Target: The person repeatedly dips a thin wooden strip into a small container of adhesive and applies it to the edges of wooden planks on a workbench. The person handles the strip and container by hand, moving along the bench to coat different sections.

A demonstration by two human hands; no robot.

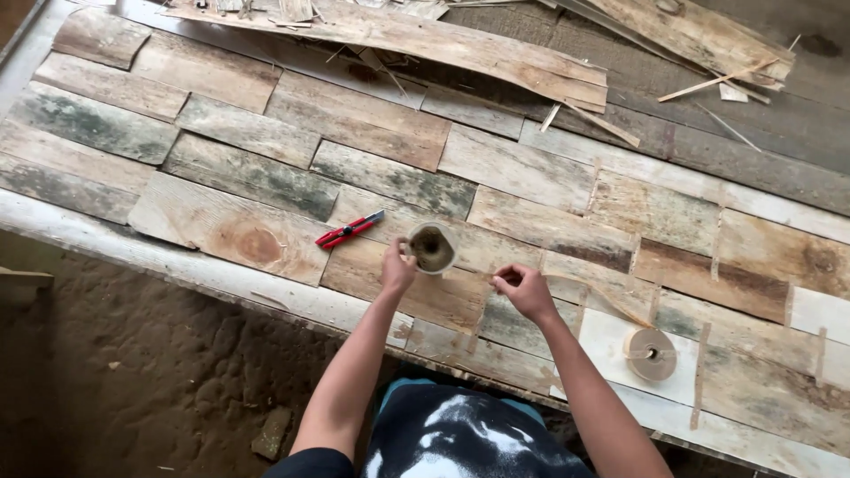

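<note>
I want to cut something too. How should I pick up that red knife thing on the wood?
Take the slim red utility knife by the middle of its red handle, coming from above. It lies flat on the patchwork wooden veneer sheet, blade tip pointing up-right toward the left hand, so keep your fingers toward the lower-left end, away from the metal tip.

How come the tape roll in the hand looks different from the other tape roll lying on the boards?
The roll held by the left hand, the held tape roll, is tipped up off the boards; the lying tape roll rests flat, untouched. The held tape roll shows a wide, dark hole; the lying tape roll shows a small one. A strip of tape runs from the lying tape roll toward the right hand; no strip shows from the held one. Both are round and tan.
</note>
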